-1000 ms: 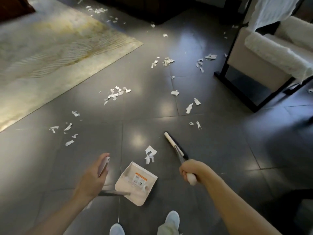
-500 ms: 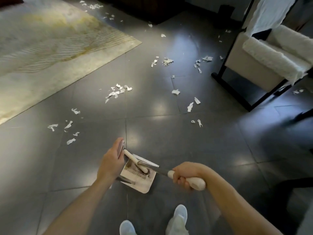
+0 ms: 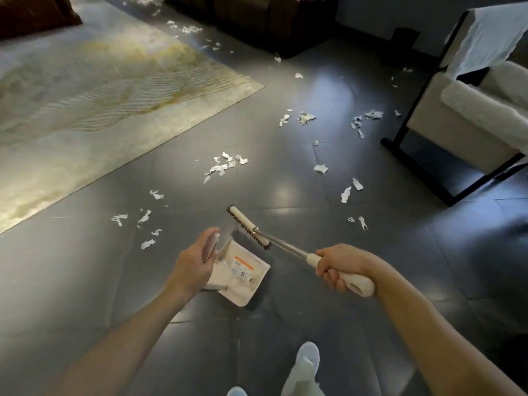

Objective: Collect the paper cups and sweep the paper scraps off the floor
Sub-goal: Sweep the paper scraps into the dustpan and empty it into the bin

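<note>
Sweeping step: left hand [image 3: 192,265] grips dustpan [image 3: 243,277] handle, right hand [image 3: 341,267] fisted on brush [image 3: 248,226]. Next, probably: reach scraps [image 3: 222,166] ahead.

Legible text: none. White dustpan [image 3: 243,284] carries one sticker label [image 3: 241,266] on its inner face: orange band along the top edge, small dark print and round pictograms below. Characters blurred and too small, not readable.

Dark tiled floor [image 3: 85,281] bears paper scraps [image 3: 225,166] (rug [image 3: 100,95] too).
</note>
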Tool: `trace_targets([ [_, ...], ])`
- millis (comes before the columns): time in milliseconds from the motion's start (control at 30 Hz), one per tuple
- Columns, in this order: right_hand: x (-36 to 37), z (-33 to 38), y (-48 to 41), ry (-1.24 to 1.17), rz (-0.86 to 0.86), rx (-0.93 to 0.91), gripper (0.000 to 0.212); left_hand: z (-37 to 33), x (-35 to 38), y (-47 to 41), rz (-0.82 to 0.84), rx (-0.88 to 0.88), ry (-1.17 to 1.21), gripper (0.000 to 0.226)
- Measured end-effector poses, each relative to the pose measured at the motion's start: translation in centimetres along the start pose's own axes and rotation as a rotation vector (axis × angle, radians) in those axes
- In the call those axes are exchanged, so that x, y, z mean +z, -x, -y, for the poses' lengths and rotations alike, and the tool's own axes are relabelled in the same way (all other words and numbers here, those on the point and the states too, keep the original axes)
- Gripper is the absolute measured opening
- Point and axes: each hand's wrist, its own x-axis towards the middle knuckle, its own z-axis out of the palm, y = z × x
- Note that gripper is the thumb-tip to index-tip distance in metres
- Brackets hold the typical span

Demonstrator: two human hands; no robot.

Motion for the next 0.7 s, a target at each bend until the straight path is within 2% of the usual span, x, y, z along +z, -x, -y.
trace_targets([
  [200,-4.7,-0.7,-3.3,-0.011,-0.185,-0.03,0.036,-1.5,2.3,-4.4,0.009,0.048,0.017,0.037],
  [433,-15.9,-1.3,-7.7,0.018,-0.369,-0.009,0.013,-6.5,9.2,-14.1,0.132,0.089,0.015,0.045],
  [567,-23.5,-1.4,-9.4,-0.026,-0.456,0.046,0.014,-11.5,14.2,-19.8,0.208,0.164,-0.03,0.05],
  [700,-29.7,-1.4,-10.3,-0.095,-0.523,0.118,0.018,-15.4,18.2,-25.0,0.266,0.202,-0.072,0.045],
])
